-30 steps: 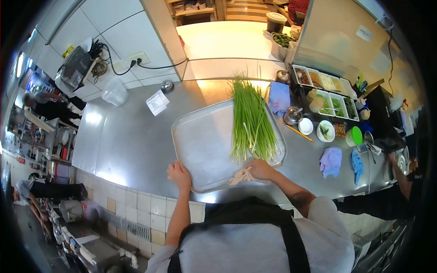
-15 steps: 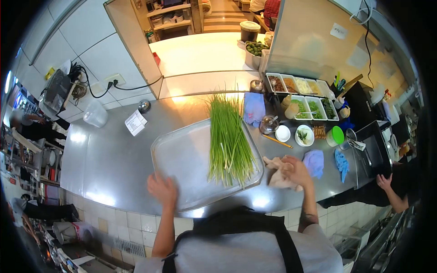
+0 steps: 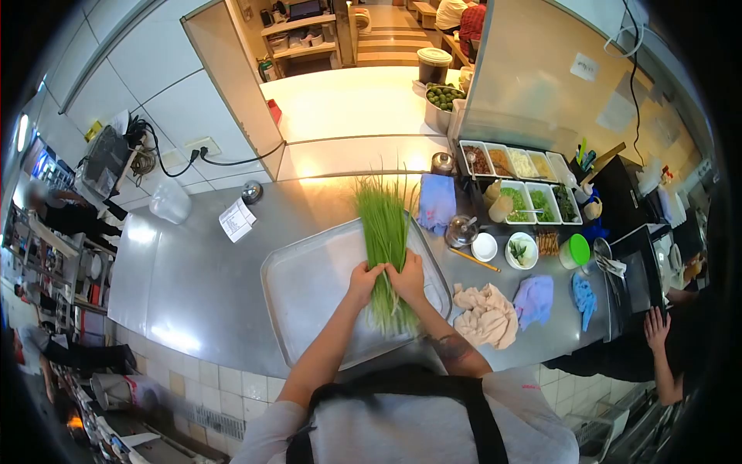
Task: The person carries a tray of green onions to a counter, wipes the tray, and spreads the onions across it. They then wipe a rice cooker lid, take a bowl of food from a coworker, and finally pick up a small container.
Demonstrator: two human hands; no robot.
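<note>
A long bunch of thin green onions [image 3: 382,224] lies lengthwise on a metal tray [image 3: 313,290], its tips reaching past the far rim and its pale ends towards me. My left hand [image 3: 365,280] grips the bunch from the left. From the right, my right hand [image 3: 407,277] closes around the same stalks. Both thumbs meet on top near the middle, and the fingers beneath are partly hidden. The lower ends look blurred. To the right of the tray, a crumpled beige cloth [image 3: 486,315] rests on the steel counter [image 3: 185,282].
Small white containers of chopped food [image 3: 519,203] stand at the back right. Nearer are a pencil [image 3: 474,259], a white bowl [image 3: 522,251], a purple cloth [image 3: 534,300] and a blue cloth [image 3: 583,292]. A paper slip [image 3: 236,221] lies at left. A co-worker's hand [image 3: 657,329] is at far right.
My right hand has let go of the beige cloth, which now lies spread out on the counter. My left hand has left the tray's edge. Both hands now hold the green onions, which are gathered narrower.
</note>
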